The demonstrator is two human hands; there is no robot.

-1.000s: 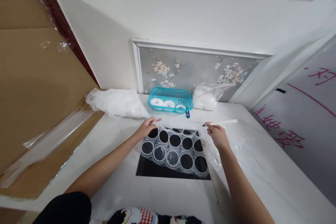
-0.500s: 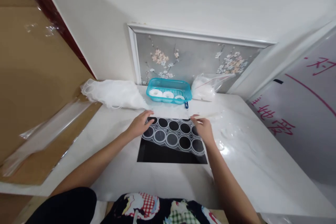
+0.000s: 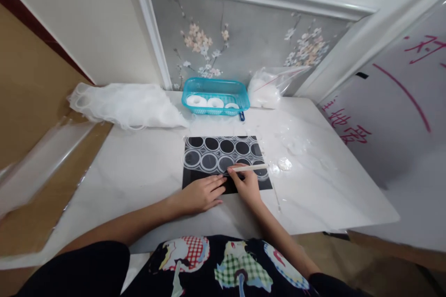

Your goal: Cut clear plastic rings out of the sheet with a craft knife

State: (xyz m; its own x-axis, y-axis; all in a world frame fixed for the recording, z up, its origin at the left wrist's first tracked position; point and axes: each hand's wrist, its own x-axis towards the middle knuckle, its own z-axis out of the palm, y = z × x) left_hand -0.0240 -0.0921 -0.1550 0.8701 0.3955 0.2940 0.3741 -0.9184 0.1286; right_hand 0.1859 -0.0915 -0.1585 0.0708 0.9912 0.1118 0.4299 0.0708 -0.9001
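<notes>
A black mat (image 3: 195, 180) lies on the white table (image 3: 139, 171). Over its far part lies a clear sheet printed with white rings (image 3: 216, 153). My left hand (image 3: 202, 193) rests flat on the mat's near edge with fingers stretched out, touching the sheet's near edge. My right hand (image 3: 245, 184) is closed on a thin white stick (image 3: 252, 167), held sideways over the sheet's near right rings.
A blue basket (image 3: 240, 93) with three white rolls stands at the back. A pile of white mesh (image 3: 125, 106) lies at the back left, a clear bag (image 3: 268, 89) at the back right. Loose clear film pieces (image 3: 289, 153) lie right of the mat. Cardboard (image 3: 35, 185) borders the left.
Both hands came back from the sheet's far corners to its near edge. The sheet, lifted a second ago, now lies flat on the mat. The camera has tilted down.
</notes>
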